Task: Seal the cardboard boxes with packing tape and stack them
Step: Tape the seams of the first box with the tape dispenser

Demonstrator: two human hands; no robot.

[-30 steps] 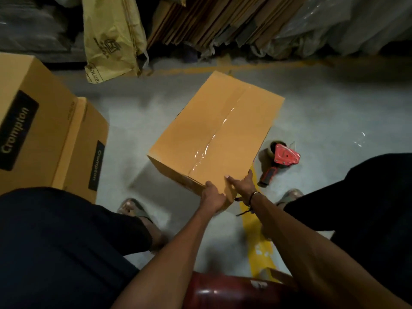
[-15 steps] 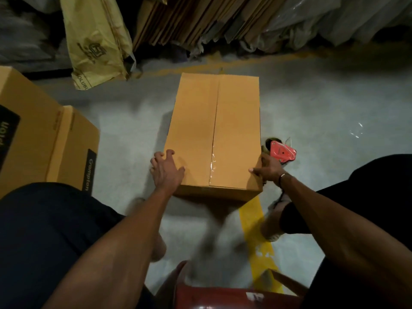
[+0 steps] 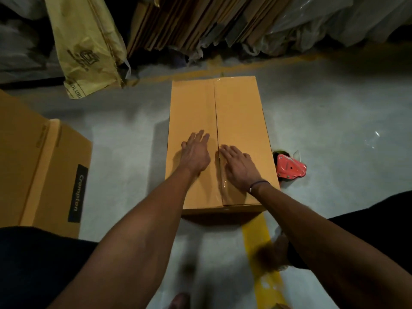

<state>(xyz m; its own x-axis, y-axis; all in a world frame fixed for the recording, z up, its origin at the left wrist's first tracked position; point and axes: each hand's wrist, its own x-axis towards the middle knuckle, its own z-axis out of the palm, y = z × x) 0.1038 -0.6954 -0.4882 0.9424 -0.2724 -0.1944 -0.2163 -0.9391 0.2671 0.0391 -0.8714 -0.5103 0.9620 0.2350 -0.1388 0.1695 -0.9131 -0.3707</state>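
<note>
Two hands, one taped seam: pressing-down step

Item: cardboard box (image 3: 240,121) on the floor (image 3: 334,108), flaps closed, clear tape along the centre seam. Left hand (image 3: 196,152) and right hand (image 3: 239,168) lie flat, fingers straight, either side of that seam, gripping nothing. Recommended handling: smooth from the near end outward (wrinkles show by the near edge), pressing firmly. Tape dispenser (image 3: 289,167) rests just beside the box's right side.

Yellow printed sack (image 3: 87,47) leaned at back left; flattened cardboard sheets (image 3: 189,21) stacked upright beside it; clear plastic wrap (image 3: 334,21) back right; yellow floor stripe (image 3: 258,241) on grey concrete floor (image 3: 334,121).
</note>
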